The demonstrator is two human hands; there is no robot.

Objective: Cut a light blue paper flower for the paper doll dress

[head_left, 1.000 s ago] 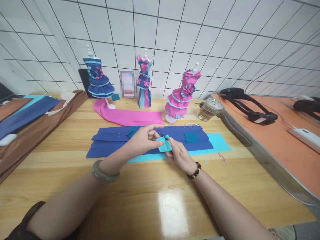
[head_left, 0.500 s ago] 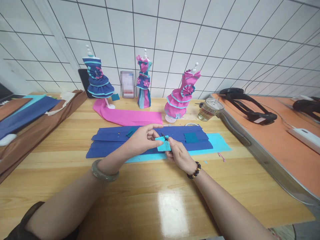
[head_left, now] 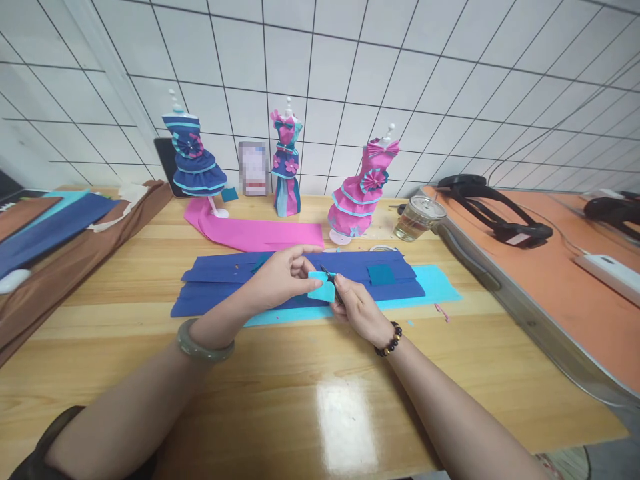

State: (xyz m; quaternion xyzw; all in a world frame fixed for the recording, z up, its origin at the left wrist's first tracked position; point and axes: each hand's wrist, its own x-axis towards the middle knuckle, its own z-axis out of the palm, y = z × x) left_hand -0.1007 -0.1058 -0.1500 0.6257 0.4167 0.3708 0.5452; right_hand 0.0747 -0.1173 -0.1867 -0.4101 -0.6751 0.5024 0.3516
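Between thumb and fingers, my left hand (head_left: 283,280) pinches a small light-blue square (head_left: 321,288) of crepe-like paper or cloth. My right hand (head_left: 357,307) is closed on small dark scissors (head_left: 329,273), whose blades lie at the square's upper right edge; the handles are mostly hidden by the fingers. Beneath both hands lie dark blue folded strips (head_left: 220,293) over a longer light-blue sheet (head_left: 437,283). A teal square (head_left: 381,275) rests on the dark blue to the right, and another teal scrap (head_left: 260,263) is partly hidden behind my left hand.
Behind stand three small dress forms: blue (head_left: 197,157), mixed pink and blue (head_left: 287,160), pink (head_left: 363,187). A pink strip (head_left: 265,233) lies before them. A phone (head_left: 253,168) leans on the wall. Rightward are a lidded cup (head_left: 419,219) and black headgear (head_left: 500,213); brown fabric (head_left: 90,257) lies left.
The scissors have shifted slightly left over the light-blue square, and its outline looks turned. Both hands stay in nearly the same place; the whole view has shifted a little.
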